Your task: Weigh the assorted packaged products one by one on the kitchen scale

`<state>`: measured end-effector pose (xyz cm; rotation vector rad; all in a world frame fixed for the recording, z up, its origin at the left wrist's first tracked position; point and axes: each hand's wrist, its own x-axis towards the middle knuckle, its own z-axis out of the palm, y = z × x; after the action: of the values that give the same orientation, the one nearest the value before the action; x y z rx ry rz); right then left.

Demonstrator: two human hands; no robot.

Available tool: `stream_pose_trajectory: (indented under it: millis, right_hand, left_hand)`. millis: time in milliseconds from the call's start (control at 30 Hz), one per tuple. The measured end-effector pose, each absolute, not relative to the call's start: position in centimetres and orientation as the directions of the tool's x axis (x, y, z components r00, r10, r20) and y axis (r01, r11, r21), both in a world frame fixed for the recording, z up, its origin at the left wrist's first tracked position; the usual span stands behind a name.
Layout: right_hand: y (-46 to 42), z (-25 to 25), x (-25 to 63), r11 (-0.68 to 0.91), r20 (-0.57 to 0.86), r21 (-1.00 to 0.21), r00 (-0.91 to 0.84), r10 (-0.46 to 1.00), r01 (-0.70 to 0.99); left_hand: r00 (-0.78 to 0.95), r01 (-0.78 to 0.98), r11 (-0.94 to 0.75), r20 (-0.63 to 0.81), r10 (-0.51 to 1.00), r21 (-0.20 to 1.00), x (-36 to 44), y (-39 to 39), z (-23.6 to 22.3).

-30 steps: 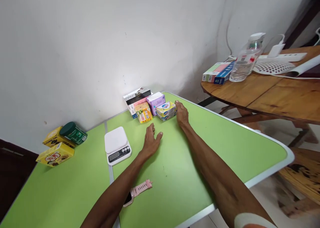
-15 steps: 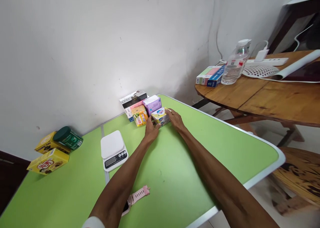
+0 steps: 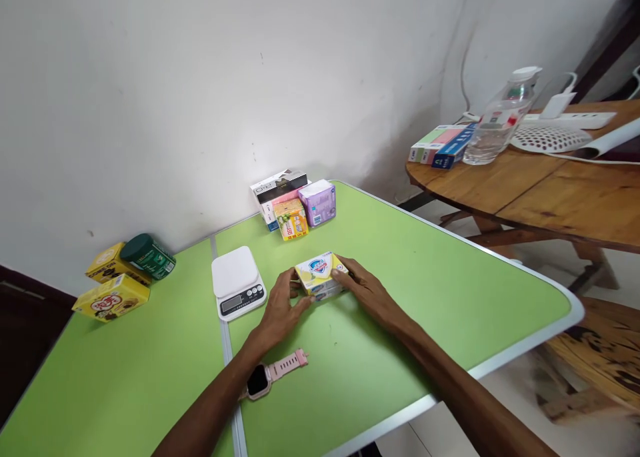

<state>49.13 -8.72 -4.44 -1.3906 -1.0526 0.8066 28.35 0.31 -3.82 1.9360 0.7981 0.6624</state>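
Observation:
Between my two hands is a yellow-and-white soap box (image 3: 318, 267) with a blue shield logo, and what looks like a second box under it. My left hand (image 3: 284, 305) grips its left end, thumb at the front lower corner. At the right end my right hand (image 3: 364, 287) closes on it, thumb on the near upper edge. A white kitchen scale (image 3: 235, 273) stands left of my left hand. Nearer to me, a pink-strapped smartwatch (image 3: 259, 381) lies beside my left forearm.
Against the wall sit an orange box (image 3: 291, 220), a purple tissue pack (image 3: 319, 203) and a black-and-white box (image 3: 279, 185). Yellow boxes (image 3: 113, 299) and a dark green canister (image 3: 149, 255) stand at the left. On the wooden table (image 3: 545, 190) is a water bottle (image 3: 503, 127).
My hands have closed on the soap box from both sides and brought it towards me, away from the group by the wall. The camera view has shifted slightly.

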Motion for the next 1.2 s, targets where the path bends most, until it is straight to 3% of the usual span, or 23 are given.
stream_pose_trajectory:
  millis: [100, 400, 733, 1000, 1200]
  right_hand:
    - [-10.0, -4.3, 50.0, 0.032, 0.04, -0.998, 0.188, 0.981, 0.046]
    - [-8.2, -2.8, 51.7, -0.014, -0.003, -0.985, 0.068, 0.998, 0.171]
    - [-10.3, -1.7, 50.8, -0.058, -0.028, -0.961, 0.113, 0.993, 0.271]
    - [-4.1, 2.6, 44.2, 0.095, 0.101, -0.926, -0.004, 0.995, 0.365]
    - [4.1, 2.6, 38.9, 0.239, 0.182, -0.901, -0.184, 0.966, 0.362]
  left_hand:
    - [0.685, 0.296, -0.357, 0.063, 0.726, 0.886, 26.9, 0.0, -2.7]
    - [0.715, 0.351, -0.39, 0.025, 0.699, 0.851, 27.5, 1.4, -1.8]
    - [0.79, 0.221, -0.437, 0.102, 0.604, 0.872, 26.0, 1.1, -1.8]
    - [0.695, 0.221, -0.503, 0.227, 0.683, 0.836, 17.9, 4.0, 3.0]
    - [0.624, 0.242, -0.46, 0.225, 0.748, 0.854, 12.0, 9.1, 2.8]
